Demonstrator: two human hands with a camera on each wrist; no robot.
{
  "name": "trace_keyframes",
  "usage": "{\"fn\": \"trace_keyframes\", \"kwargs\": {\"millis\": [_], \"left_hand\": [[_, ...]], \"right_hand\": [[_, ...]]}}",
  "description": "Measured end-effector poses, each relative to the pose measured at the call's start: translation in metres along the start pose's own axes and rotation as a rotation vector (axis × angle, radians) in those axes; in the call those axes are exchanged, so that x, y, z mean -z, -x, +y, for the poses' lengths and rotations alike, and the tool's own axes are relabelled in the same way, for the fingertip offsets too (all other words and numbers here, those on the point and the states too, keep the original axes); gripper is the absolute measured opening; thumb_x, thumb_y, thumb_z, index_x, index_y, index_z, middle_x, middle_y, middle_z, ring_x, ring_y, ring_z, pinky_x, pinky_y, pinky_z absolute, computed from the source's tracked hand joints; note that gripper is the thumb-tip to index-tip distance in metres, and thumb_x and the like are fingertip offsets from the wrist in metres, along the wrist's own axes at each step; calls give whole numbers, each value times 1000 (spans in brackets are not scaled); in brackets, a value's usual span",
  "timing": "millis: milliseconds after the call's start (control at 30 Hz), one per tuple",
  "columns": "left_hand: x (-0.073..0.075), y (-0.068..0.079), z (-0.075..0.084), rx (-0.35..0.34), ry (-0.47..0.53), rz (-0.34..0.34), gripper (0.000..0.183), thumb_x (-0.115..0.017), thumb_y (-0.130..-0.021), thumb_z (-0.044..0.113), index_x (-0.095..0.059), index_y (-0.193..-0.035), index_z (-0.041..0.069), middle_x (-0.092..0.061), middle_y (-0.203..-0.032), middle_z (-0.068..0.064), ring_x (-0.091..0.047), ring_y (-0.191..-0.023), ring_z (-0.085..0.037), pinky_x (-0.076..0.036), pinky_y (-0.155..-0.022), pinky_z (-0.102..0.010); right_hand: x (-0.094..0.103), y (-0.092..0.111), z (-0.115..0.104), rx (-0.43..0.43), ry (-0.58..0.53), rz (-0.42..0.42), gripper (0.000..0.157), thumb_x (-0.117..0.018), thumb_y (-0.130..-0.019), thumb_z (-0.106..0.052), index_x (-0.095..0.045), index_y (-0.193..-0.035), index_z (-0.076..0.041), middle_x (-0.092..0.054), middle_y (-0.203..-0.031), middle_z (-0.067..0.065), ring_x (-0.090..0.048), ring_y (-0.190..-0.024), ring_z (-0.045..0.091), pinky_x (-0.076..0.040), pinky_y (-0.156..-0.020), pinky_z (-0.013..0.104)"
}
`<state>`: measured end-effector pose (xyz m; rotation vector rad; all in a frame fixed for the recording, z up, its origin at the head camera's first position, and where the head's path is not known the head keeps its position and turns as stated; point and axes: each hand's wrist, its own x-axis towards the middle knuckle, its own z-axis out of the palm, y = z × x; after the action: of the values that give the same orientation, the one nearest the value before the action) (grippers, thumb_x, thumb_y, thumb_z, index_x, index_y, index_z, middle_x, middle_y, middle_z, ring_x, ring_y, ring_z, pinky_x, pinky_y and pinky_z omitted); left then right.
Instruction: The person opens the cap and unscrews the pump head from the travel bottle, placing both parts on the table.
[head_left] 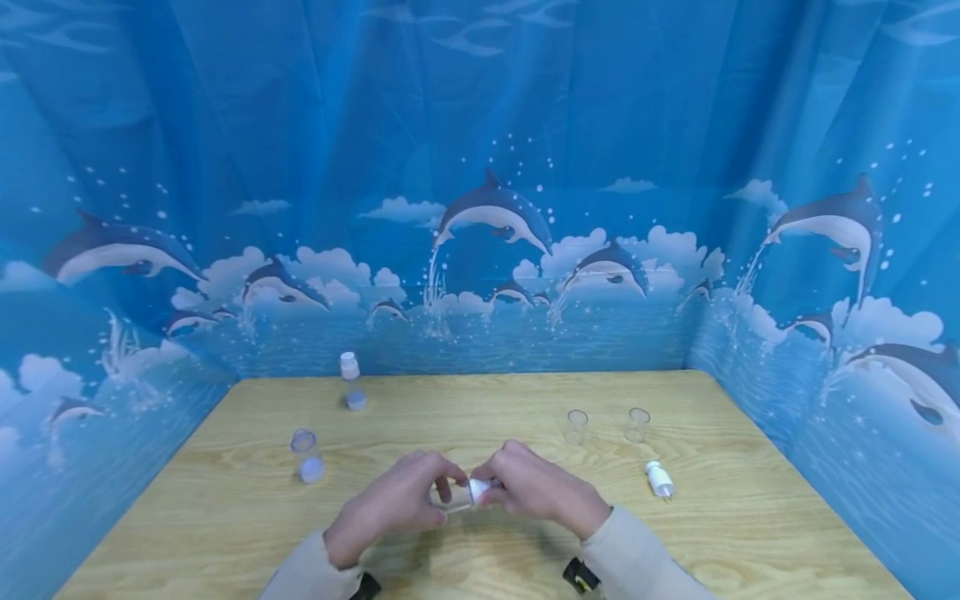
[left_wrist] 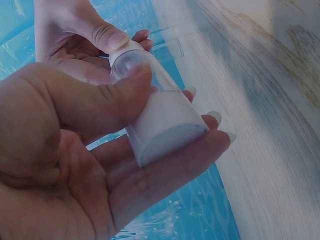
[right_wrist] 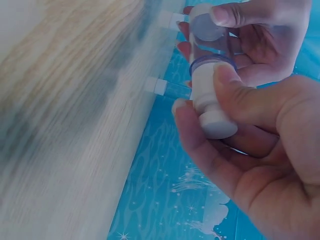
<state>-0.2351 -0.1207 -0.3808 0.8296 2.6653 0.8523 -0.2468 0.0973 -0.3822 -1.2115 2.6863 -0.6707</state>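
Observation:
Tilted between both hands in front of me is a small clear bottle (head_left: pixel 452 499) with a whitish base and a white stepped top (head_left: pixel 479 490). My left hand (head_left: pixel 397 500) grips the clear body, thumb on one side and fingers beneath it, as the left wrist view shows. The right hand (head_left: pixel 536 490) pinches the white top between thumb and fingers. In the right wrist view that top (right_wrist: pixel 204 82) sits at the bottle's rim (right_wrist: pixel 212 59), its rounded end pointing toward the right palm. Whether it is fully seated, I cannot tell.
At the back left stands a bottle with a white top (head_left: pixel 349 367); nearer is an uncapped clear bottle (head_left: pixel 304 442). Two clear cups (head_left: pixel 576 427) stand at the right on the wooden table (head_left: pixel 480 400). A white pump-like piece (head_left: pixel 659 479) lies near them. Behind hangs a blue dolphin curtain (head_left: pixel 480 125).

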Motion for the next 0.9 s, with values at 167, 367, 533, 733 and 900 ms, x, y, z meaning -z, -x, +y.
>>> {"fn": "trace_keyframes", "kwargs": {"millis": [167, 367, 533, 733, 900], "left_hand": [[1, 1, -1, 18, 37, 12, 52, -75, -71, -12, -72, -121, 2, -76, -96, -11, -69, -80, -18, -57, -65, -26], [3, 1, -1, 49, 9, 39, 53, -77, -70, -9, -73, -121, 5, -76, -89, -6, -65, -78, -17, -56, -67, -30], [4, -1, 0, 55, -19, 29, 51, -78, -71, -8, -74, -120, 6, -77, -91, -6, -68, -80, -17, -57, -68, -31], [4, -2, 1, 59, -43, 28, 51, -80, -71, -7, -74, -119, 7, -78, -94, -8, -71, -82, -19, -60, -71, -34], [3, -2, -1, 40, -50, 33, 51, -79, -70, -7, -74, -119, 6, -78, -95, -9, -71, -84, -22, -61, -71, -34]], "right_hand": [[-3, -2, 2, 58, 55, 73, 17, -75, -91, -9, -78, -108, -8, -80, -88, 1, -62, -65, -5, -52, -64, 6], [-7, -6, 8, 74, 54, 172, 32, -83, -82, -7, -78, -113, -9, -80, -108, 5, -74, -93, 7, -57, -82, 11], [-4, -7, 12, 58, -8, 148, 33, -83, -83, -9, -75, -115, -5, -79, -107, 7, -71, -92, 5, -57, -80, 11], [2, -5, 17, -29, -160, 81, 36, -73, -96, -21, -68, -126, -2, -77, -107, 8, -70, -91, 4, -58, -77, 14], [1, -4, 21, -31, -213, 42, 26, -62, -103, -23, -71, -118, -4, -78, -101, 9, -74, -81, 12, -59, -71, 16]]}}
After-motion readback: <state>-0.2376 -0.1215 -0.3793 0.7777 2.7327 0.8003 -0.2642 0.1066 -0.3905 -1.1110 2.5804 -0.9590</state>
